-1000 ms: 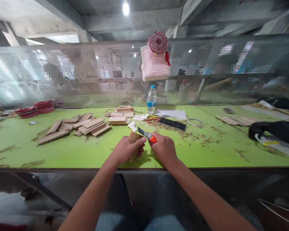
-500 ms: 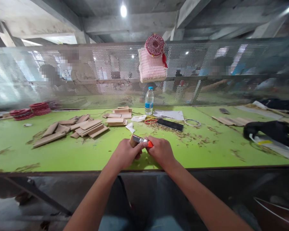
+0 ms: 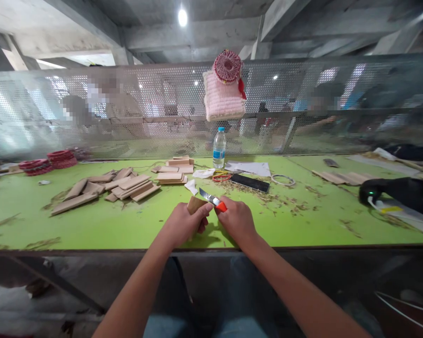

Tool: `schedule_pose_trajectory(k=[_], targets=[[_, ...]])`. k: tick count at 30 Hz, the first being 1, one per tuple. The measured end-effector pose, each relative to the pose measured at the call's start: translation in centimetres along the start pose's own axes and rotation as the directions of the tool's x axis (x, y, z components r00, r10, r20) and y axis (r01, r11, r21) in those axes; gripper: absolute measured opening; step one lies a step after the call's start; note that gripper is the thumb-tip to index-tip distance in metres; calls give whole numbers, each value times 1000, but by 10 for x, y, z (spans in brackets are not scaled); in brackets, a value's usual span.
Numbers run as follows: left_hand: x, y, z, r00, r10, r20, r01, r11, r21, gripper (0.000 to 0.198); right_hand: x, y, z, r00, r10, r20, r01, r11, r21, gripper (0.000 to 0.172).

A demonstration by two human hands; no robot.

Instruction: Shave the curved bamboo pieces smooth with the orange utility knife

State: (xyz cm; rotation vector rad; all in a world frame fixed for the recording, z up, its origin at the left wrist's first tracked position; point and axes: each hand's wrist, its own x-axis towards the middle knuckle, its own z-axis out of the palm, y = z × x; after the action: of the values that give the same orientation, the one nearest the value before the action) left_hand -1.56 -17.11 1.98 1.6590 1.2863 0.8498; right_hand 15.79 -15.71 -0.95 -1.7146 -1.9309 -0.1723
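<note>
In the head view my left hand (image 3: pixel 185 220) is closed around a small tan strip (image 3: pixel 195 204), which looks like wood or bamboo. Most of the strip is hidden by the fingers. My right hand (image 3: pixel 237 218) grips the orange handle of a utility knife (image 3: pixel 211 199). Its metal blade points up and to the left, just beyond the strip and apart from it. Both hands are close together over the front of the green table (image 3: pixel 127 232). A pile of similar tan strips (image 3: pixel 130 188) lies to the left, with more short pieces (image 3: pixel 171 177) stacked behind.
A water bottle (image 3: pixel 219 148), a black phone (image 3: pixel 250 182), white paper (image 3: pixel 248 168) and a ring (image 3: pixel 283 180) lie ahead among shavings. Red woven coils (image 3: pixel 61 158) sit far left, a black strapped device (image 3: pixel 391 190) far right. Behind stands a perforated metal screen (image 3: pixel 155 103) with people beyond.
The knife blade has lifted off the strip and swung up and away from it. My left hand keeps holding the strip in nearly the same place.
</note>
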Motion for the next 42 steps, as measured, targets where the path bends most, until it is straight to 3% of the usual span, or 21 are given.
schedule_pose_trajectory(k=[6, 10, 17, 22, 25, 28, 33, 37, 42], targets=[[4, -9, -15, 984, 66, 168, -51, 994, -95, 44, 1, -1, 1, 980, -176, 97, 171, 984, 57, 26], [6, -7, -16, 979, 67, 195, -51, 995, -87, 43, 1, -1, 0, 978, -184, 97, 181, 983, 34, 27], [4, 1, -12, 987, 76, 142, -78, 997, 7, 46, 0, -1, 1, 984, -155, 85, 154, 988, 16, 22], [3, 2, -5, 997, 22, 71, -15, 994, -106, 44, 3, -1, 6, 999, -36, 39, 37, 999, -20, 21], [5, -2, -6, 994, 9, 110, 13, 980, -201, 45, 4, -1, 7, 999, -23, 27, 23, 1000, -12, 22], [8, -9, -10, 986, 24, 168, 26, 958, -284, 44, 4, 0, 5, 994, -96, 56, 95, 995, 24, 22], [11, -13, -16, 977, 52, 206, -4, 974, -228, 39, 2, -1, 3, 982, -162, 100, 157, 986, 50, 21], [9, -8, -15, 982, 35, 188, -11, 992, -125, 41, 0, -3, 2, 986, -140, 86, 138, 990, 29, 25], [8, -5, -10, 991, 5, 137, 22, 980, -197, 43, 1, -3, 2, 1000, -10, 21, 11, 1000, -24, 25]])
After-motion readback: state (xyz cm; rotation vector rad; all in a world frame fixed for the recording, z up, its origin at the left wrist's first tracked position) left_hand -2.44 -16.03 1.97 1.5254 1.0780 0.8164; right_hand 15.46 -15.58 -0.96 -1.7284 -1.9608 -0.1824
